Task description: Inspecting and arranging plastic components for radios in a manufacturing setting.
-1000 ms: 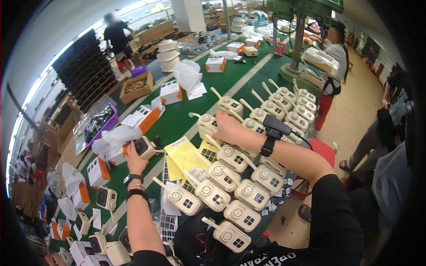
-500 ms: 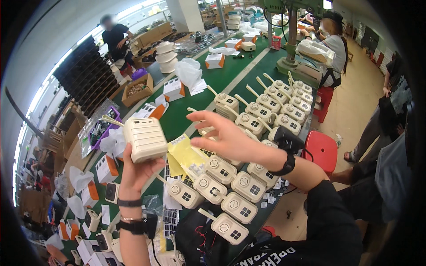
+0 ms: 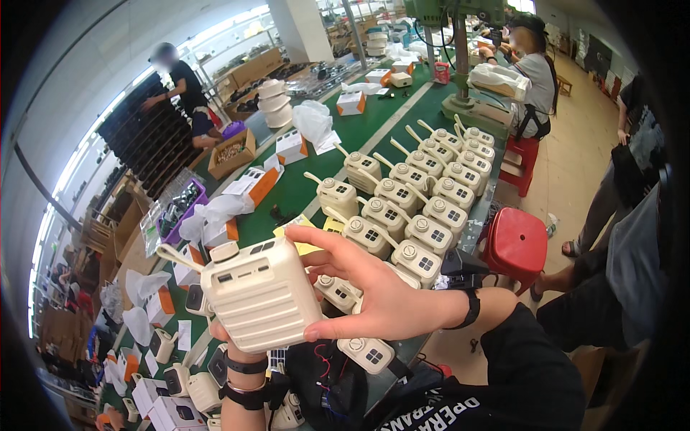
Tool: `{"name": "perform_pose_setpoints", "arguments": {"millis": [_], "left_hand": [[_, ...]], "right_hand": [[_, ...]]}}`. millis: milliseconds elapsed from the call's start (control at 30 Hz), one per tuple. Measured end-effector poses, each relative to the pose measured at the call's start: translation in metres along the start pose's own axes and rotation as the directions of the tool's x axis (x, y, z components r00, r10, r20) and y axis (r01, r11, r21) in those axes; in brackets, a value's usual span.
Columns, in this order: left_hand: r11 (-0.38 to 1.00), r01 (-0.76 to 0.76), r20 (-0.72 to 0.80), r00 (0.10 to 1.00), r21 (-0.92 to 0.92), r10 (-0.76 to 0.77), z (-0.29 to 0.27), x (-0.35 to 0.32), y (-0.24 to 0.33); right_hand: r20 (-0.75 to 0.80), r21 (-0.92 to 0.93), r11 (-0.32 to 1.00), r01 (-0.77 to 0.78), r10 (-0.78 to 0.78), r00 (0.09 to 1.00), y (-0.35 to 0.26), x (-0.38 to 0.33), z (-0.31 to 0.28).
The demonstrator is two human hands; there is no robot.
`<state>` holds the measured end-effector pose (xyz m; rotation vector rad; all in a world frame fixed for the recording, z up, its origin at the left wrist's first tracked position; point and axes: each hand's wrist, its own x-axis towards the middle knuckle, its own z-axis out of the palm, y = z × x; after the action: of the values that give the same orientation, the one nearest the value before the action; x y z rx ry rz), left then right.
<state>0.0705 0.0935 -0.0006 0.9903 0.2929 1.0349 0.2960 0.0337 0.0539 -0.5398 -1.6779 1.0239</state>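
Observation:
Close in front of me I hold up a cream, box-shaped portable speaker (image 3: pixel 262 305) with ribbed sides, a round knob, several ports along one edge and a strap loop. My left hand (image 3: pixel 221 332) supports it from below and behind; the speaker hides most of those fingers. My right hand (image 3: pixel 384 296) grips its right side, thumb low on the edge and fingers at the upper corner. Beyond my right hand stand rows of matching cream speakers (image 3: pixel 428 233) with dark button squares and straps. One more speaker (image 3: pixel 365 354) sits just below my right wrist.
A green drill press (image 3: pixel 460 72) rises at the bench's far right. White-and-orange boxes (image 3: pixel 291 146), plastic bags and a purple bin (image 3: pixel 183 208) line the left side. A red stool (image 3: pixel 515 248) stands right of the bench. Other people are nearby.
The held speaker has come nearer and turned, so its port edge shows. My right hand, apart from it before, now grips its side. A person at the far left has reached toward the stacked trays.

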Motion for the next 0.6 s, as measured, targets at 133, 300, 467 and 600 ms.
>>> {"name": "perform_pose_setpoints", "arguments": {"millis": [133,300,467,600], "left_hand": [[0.995,-0.043,-0.011,0.999,0.090,0.044,-0.006,-0.014,0.000],[0.974,-0.029,0.072,0.997,0.223,0.013,0.001,-0.025,0.012],[0.841,0.242,-0.040,0.966,0.483,-0.255,-0.059,0.019,0.063],[0.398,0.544,-0.643,0.745,0.739,0.175,-0.180,0.056,0.082]], "right_hand": [[0.042,0.154,0.984,-0.089,0.084,0.996,-0.007,-0.001,0.001],[0.044,0.294,0.947,-0.129,0.121,0.992,-0.004,0.004,0.002],[-0.093,0.297,0.938,-0.176,0.212,0.973,-0.002,0.002,-0.008],[-0.114,0.326,0.930,-0.173,0.220,0.969,0.000,-0.001,-0.016]]}}
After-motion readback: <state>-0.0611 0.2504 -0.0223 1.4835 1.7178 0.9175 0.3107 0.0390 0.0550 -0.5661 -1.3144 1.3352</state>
